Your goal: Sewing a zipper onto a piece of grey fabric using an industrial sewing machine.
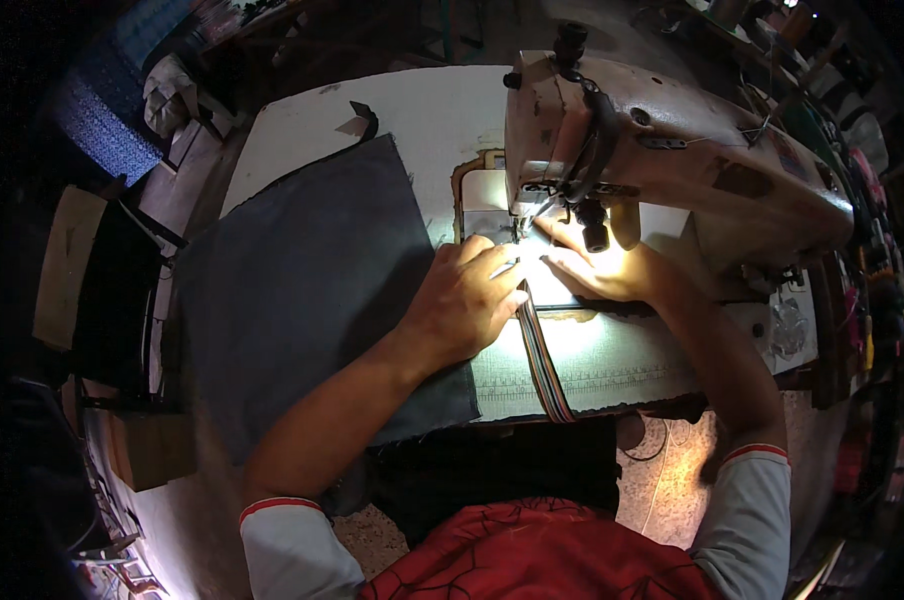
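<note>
A sewing machine (662, 140) stands over a pale tabletop (612, 365), its needle area (520, 228) brightly lit. My left hand (464, 298) is just left of and in front of the needle, fingers curled and closed on a striped strap (542, 360). From there the strap runs toward me and over the table's front edge. My right hand (612, 265) lies right of the needle under the machine's arm, its fingers stretched toward the needle and apart. Glare washes out its fingertips, so what they touch is hidden. Dark grey fabric (312, 270) spreads beneath my left forearm.
A small dark strip (365, 122) lies behind the fabric. The fabric hangs past the table's left side. A dark chair (102, 290) and a brown box (152, 448) stand to the left. Clear plastic (790, 325) lies at the table's right end. A measuring scale (622, 382) runs along the front edge.
</note>
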`<state>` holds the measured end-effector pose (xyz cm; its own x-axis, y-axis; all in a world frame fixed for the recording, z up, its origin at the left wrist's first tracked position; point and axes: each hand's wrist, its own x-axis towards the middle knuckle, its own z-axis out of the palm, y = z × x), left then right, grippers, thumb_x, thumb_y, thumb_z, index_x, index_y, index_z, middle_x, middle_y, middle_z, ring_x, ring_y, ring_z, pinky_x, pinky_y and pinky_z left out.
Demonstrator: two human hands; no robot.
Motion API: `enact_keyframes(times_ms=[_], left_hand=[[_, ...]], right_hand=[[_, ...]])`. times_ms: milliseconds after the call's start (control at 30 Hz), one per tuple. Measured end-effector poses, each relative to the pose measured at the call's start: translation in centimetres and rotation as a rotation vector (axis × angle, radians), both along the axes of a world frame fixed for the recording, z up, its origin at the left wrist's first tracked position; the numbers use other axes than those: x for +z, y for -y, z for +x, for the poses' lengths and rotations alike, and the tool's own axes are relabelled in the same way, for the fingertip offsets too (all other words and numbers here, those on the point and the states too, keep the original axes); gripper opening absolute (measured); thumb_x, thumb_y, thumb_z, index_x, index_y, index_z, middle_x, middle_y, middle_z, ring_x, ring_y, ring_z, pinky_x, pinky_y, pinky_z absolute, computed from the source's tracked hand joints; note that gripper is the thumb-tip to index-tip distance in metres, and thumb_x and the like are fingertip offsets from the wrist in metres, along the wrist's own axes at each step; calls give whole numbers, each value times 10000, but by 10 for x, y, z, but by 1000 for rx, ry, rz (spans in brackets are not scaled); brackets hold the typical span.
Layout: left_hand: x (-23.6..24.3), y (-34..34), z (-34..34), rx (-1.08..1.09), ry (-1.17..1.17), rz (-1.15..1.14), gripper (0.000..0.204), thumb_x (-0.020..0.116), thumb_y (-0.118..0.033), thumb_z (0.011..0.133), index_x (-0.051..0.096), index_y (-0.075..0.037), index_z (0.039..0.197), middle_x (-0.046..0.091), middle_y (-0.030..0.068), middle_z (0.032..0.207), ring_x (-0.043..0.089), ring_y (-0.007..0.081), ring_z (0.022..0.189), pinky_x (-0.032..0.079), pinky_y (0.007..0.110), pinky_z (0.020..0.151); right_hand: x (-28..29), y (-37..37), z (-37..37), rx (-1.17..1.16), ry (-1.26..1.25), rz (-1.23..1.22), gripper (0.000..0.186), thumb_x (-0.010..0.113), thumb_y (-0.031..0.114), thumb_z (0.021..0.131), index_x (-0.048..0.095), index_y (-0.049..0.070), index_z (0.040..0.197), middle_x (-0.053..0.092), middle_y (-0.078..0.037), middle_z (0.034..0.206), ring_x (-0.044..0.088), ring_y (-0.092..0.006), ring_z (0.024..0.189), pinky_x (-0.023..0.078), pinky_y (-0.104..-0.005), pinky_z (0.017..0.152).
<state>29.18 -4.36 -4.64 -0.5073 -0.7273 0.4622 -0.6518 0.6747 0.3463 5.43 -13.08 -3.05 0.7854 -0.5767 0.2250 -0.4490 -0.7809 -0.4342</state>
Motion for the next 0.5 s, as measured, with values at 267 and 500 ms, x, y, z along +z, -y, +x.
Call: enact_keyframes(times_ms=[267,500], left_hand=[[5,1,-1,-14,30,17,310,686,-137,830,676,-13,1114,651,89,1150,566,262,1067,435,388,928],[4,2,-1,-13,57,5,336,687,-105,796,673,-16,1120,652,85,1155,567,259,1065,444,381,919]], right_hand=[[-2,0,-3,2,-108,-543,490,711,336,880,601,4,1223,610,-167,1146,586,-337,1021,490,-420,897],[-3,4,0,-12,-86,-565,483,756,385,821,639,-21,1056,638,-167,960,615,-333,857,507,-432,800]])
